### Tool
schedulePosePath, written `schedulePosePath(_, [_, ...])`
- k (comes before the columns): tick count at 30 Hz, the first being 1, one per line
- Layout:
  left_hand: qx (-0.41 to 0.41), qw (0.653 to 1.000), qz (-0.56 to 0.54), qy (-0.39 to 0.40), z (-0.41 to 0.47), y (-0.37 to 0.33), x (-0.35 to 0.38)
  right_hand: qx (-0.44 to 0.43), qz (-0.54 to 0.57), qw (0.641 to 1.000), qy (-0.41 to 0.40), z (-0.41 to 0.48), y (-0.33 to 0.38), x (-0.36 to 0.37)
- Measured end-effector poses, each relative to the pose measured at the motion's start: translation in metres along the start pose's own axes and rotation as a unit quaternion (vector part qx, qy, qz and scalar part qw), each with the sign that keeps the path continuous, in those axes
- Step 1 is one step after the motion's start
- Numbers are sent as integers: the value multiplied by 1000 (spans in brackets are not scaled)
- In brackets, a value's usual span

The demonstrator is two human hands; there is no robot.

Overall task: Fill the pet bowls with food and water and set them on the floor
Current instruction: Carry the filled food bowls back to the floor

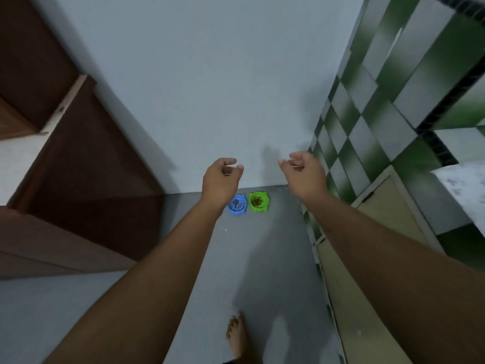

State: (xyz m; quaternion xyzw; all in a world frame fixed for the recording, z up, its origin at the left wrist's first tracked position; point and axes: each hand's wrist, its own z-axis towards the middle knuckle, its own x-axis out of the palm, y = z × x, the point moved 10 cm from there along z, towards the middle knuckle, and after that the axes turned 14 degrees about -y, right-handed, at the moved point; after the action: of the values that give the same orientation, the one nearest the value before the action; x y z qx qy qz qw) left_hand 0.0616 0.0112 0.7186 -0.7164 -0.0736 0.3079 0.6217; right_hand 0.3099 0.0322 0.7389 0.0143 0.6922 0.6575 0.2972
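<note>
Head cam: blue bowl (pixel 237 204) + green bowl (pixel 259 202) sat on floor (pixel 262 245) by wall (pixel 196 101), dark bits in both. Left hand (pixel 221 179), right hand (pixel 305 174) loose, holding nothing. Water unclear, prob worth checking w/o bumping bowls.

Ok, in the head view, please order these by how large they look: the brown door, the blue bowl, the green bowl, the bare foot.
1. brown door, by far the largest.
2. bare foot, though it is nearer the camera and partly cut off.
3. blue bowl and green bowl: they look alike, so I do not rank them.
</note>
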Motion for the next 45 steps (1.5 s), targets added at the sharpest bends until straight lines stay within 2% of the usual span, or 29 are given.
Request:
schedulePosePath(8, [14, 1000, 8, 7, -116, -6, -29, -33, -33, 999, 14, -72, -5, -83])
schedulePosePath(14, [16, 1000, -4, 11, -189, -12, -50, -36, -12, 999, 15, -124, -8, -133])
schedulePosePath(19, [27, 998, -17, 52, -231, -25, -54, -27, 3, 1000, -14, -165, -5, -172])
schedulePosePath(30, [83, 971, -32, 221, -347, -47, -43, -3, 13, 991, -134, -275, -19, -281])
schedulePosePath(38, [147, 927, -4, 345, -472, -61, -34, 33, 4, 965, -261, -381, -55, -390])
schedulePosePath(41, [152, 908, -4, 390, -524, -60, -26, 41, -22, 954, -297, -417, -68, -434])
schedulePosePath(45, [180, 878, -6, 443, -604, -63, -13, 66, -2, 939, -338, -468, -93, -495])
